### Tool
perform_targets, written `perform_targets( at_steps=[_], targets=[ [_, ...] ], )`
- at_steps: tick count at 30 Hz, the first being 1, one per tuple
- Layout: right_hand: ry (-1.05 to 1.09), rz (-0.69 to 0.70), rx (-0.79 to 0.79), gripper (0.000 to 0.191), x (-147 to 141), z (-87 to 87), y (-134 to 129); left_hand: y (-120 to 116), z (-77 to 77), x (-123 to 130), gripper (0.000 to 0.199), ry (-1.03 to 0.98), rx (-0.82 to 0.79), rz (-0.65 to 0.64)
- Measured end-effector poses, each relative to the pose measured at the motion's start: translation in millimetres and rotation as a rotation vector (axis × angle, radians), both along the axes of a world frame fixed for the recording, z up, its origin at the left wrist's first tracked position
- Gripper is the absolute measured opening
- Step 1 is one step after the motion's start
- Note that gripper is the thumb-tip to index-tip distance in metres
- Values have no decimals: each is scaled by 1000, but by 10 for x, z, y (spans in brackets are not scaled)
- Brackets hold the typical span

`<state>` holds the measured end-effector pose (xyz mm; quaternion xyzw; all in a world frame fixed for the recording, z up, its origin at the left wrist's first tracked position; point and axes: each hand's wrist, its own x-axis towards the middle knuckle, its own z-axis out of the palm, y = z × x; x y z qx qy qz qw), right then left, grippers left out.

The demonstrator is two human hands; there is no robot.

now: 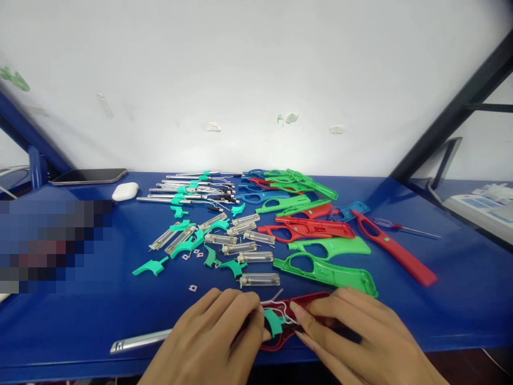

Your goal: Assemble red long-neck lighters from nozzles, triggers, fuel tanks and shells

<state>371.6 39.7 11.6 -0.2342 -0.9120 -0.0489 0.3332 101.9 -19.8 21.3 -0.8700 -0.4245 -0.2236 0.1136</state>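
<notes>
Near the table's front edge, a red lighter shell half [308, 299] lies between my hands. Inside it show a teal trigger [274, 322] and loose white wires [280, 309]. My left hand [212, 331] is closed around the shell's left end; a silver metal tube [140, 341] sticks out to the left from under it. My right hand [360, 331] grips the shell's right part, its thumb and fingertip pinched close to the wires. Its palm side and whatever lies under the fingers are hidden.
Beyond my hands lie several clear fuel tanks [259, 279], teal triggers [151, 266], green shell halves [328, 272] and red ones [401, 251]. Metal tubes with wires [172, 199] lie farther back. A screwdriver [404, 229] is at right; a phone [88, 175] and white earbud case [125, 191] at left.
</notes>
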Motion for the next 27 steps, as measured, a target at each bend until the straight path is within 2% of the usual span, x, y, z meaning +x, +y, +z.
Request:
perform_targets(
  at_steps=[6,14,22,27],
  targets=[
    [-28,-10,-24,32,-8,-84,-42,29,10,-84,52,-13,-44,-26],
    [92,-18,-93,40,-115,-41,-5,24,-14,-112,49,41,-49,-37],
    [146,-15,-216,34,-136,-133,-24,-7,11,-98,49,44,-48,-7],
    [186,3,-259,24,-157,-139,-44,18,-26,-127,49,5,-57,-16]
  ],
)
